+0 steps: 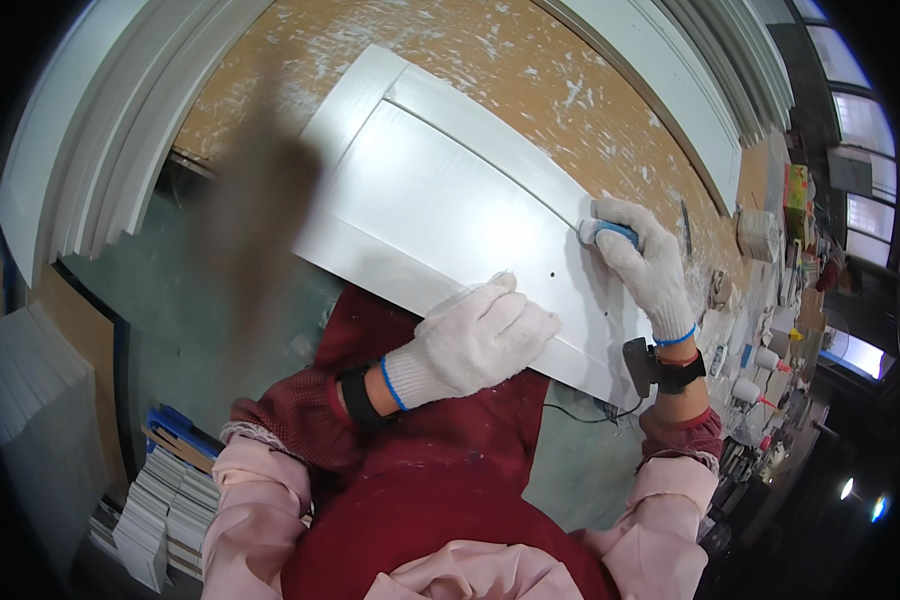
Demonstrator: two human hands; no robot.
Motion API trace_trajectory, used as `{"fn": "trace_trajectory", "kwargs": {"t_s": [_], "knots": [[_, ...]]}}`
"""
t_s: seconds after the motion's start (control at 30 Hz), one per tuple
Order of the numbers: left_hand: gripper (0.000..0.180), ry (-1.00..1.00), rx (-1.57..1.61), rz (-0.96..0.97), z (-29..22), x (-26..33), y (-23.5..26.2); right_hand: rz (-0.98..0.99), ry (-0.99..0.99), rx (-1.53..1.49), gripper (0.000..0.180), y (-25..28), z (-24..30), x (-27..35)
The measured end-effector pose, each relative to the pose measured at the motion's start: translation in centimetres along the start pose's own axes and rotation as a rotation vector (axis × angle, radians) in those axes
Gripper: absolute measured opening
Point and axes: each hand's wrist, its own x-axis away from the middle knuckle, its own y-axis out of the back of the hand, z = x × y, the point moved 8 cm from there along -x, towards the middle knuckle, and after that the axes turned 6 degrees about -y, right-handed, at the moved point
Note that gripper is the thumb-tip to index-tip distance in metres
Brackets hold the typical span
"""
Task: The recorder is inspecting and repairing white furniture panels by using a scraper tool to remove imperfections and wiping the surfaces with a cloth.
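Observation:
A white panelled cabinet door (pixel 440 190) lies on a paint-spattered brown workbench (pixel 530 70). My left hand (pixel 485 335), in a white knit glove, rests flat on the door's near edge, holding nothing. At the door's far rail, my right hand (pixel 645 260), also gloved, grips a small blue-and-white sanding block (pixel 602 231) and presses it onto the surface. Both wrists wear black bands.
White painted boards (pixel 90 150) lean stacked at the left and more (pixel 710 90) along the bench's far side. Stacks of pale panels (pixel 160 510) sit low on the floor at left. Cluttered cans and tools (pixel 770 330) crowd the right end. A black cable (pixel 580 412) hangs under the door.

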Motion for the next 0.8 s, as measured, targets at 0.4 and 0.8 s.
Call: {"fn": "trace_trajectory", "kwargs": {"t_s": [0.4,0.8], "knots": [[0.03,-0.045,-0.139,0.047,-0.6,-0.5,0.0,-0.013,-0.173,-0.06,0.038,1.8,-4.1,2.7],[0.031,-0.078,-0.301,0.011,-1.1,-0.3,-0.7,-0.142,-0.102,-0.025,0.038,4.0,-8.0,5.6]]}}
